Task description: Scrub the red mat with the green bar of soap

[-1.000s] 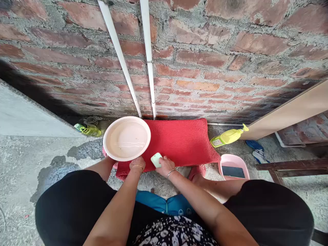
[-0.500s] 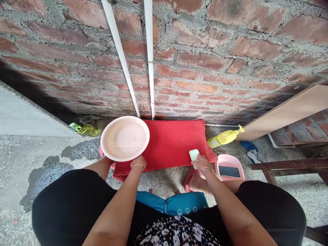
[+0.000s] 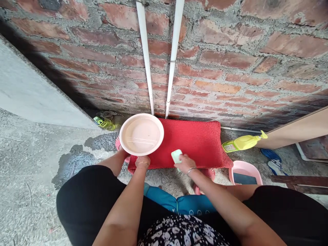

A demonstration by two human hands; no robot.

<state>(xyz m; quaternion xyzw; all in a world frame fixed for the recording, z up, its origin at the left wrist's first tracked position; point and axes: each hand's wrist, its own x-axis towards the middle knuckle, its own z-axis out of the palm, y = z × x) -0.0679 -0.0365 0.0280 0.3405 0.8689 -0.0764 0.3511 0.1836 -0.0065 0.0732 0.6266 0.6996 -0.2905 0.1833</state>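
Note:
A red, thick-piled cloth (image 3: 191,141) lies spread in front of my feet. My left hand (image 3: 142,160) is closed at its near edge, just below the rim of a pale pink basin (image 3: 141,150); the fingers are partly hidden. Clear water stands in this basin, which overlaps the cloth's left end. In my right hand (image 3: 186,163) is a pale green oblong block with rounded corners (image 3: 176,155), held over the middle of the cloth. Its underside is hidden, so whether it is soap or a brush I cannot tell.
A yellow pump bottle (image 3: 242,142) leans at the cloth's right end, near a small pink tub (image 3: 248,166) with a dark flat object inside. Another yellow-green bottle (image 3: 105,123) lies at left. Behind rises a brick wall (image 3: 217,68) with two white pipes (image 3: 171,65). Wet patches darken the concrete.
My right hand has moved left with the pale green block, from the cloth's right part to its middle. The view has turned left; my left hand stays by the basin.

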